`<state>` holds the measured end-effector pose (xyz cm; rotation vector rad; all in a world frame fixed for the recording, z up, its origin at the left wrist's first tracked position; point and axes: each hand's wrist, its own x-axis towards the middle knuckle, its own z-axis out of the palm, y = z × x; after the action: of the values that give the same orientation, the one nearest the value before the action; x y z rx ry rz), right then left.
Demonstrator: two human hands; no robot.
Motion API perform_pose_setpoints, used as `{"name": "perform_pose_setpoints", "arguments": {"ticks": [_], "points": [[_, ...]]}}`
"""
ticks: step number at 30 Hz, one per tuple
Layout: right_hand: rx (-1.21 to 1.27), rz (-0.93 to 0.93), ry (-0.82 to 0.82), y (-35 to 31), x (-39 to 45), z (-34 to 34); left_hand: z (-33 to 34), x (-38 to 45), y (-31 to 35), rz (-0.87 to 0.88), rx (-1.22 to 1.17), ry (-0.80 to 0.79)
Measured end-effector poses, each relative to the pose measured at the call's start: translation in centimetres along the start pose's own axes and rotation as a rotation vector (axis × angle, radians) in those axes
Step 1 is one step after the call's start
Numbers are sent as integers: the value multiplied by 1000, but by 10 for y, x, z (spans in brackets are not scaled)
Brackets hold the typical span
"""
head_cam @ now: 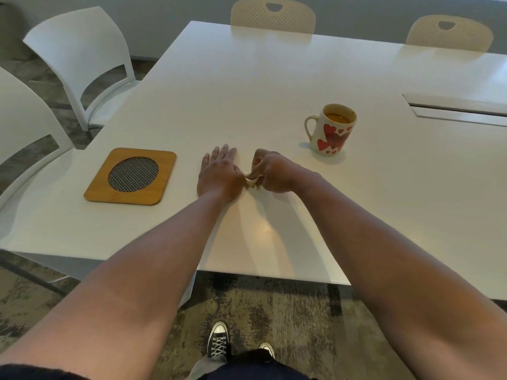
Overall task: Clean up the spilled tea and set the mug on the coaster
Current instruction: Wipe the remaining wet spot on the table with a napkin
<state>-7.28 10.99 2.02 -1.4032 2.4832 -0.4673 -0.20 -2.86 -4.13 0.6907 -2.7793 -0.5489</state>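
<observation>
Filling most of the view, the white table (274,78) runs away from the person, with two white chairs (82,56) at its left side and two beige perforated chairs (273,16) at the far edge. Both bare forearms reach straight forward over the near edge and converge toward the table's middle. Left hand (218,174) lies palm down, flat on the tabletop, fingers straight and pointing away from the body, holding nothing. Right hand (270,171) sits just beside it, knuckles up, fingers curled inward and pinching a small crumpled wad of pale tissue (251,181) that rests against the surface between the two hands. Whether any spilled tea remains under the hands cannot be told.

Left of the left hand, near but apart, the wooden coaster (130,175) lies flat, a rounded square with a round metal mesh centre, bare. Beyond and to the right of the right hand, well apart from the coaster, the mug (330,130) stands upright on the table, white with red hearts, its handle pointing left, brown tea inside
</observation>
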Motion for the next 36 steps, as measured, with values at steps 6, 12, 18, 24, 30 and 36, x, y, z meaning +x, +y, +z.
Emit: {"name": "perform_pose_setpoints", "arguments": {"ticks": [6,12,18,24,30,36], "points": [[-132,281,175,38,-15,-12,0,0,0,-2,-7,-5],[-228,881,216,73,-49,-36,0,-1,0,-2,3,2],[-230,923,159,61,-44,-36,0,0,0,-8,10,-7],[-160,442,141,22,-21,-12,0,1,0,-5,6,-12],[-107,140,-62,-5,-13,-9,-1,1,1,-4,15,-14],[-115,145,-349,-16,-17,-13,-2,-1,1,-7,14,-13]]}}
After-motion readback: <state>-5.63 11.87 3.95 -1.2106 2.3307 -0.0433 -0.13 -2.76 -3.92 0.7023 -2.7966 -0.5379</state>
